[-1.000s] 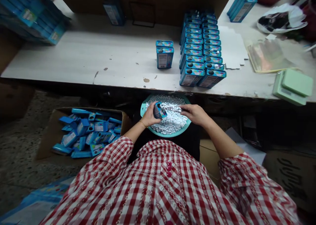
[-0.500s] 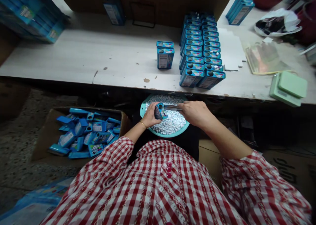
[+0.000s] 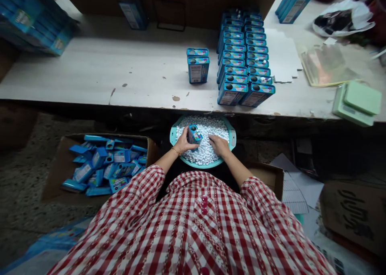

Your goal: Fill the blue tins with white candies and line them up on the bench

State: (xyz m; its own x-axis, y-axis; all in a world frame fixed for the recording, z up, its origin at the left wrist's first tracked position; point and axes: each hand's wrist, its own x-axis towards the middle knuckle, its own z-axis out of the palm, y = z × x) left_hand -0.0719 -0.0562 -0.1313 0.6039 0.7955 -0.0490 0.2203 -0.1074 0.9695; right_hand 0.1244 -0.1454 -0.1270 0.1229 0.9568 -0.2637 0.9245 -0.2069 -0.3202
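Note:
A teal basin (image 3: 233, 139) full of small white pieces rests in front of my lap. Over its left part, my left hand (image 3: 183, 143) is wrapped round a small blue box (image 3: 194, 134), held upright with a dark round hole and a few white pieces on its top. My right hand (image 3: 219, 145) is over the right part of the basin, fingertips at the white pieces (image 3: 205, 156) and bent together; what they hold, if anything, is too small to make out.
A cardboard box (image 3: 54, 168) of jumbled blue boxes stands at the left. On the white table (image 3: 144, 74) are two rows of blue boxes (image 3: 232, 88), a separate pair (image 3: 198, 70), a green scale (image 3: 357, 102) and a plastic bag (image 3: 358, 15).
My right hand has moved left and down to the white pieces, and the clear tool-like thing it held at the box is no longer visible. My left hand still holds the box.

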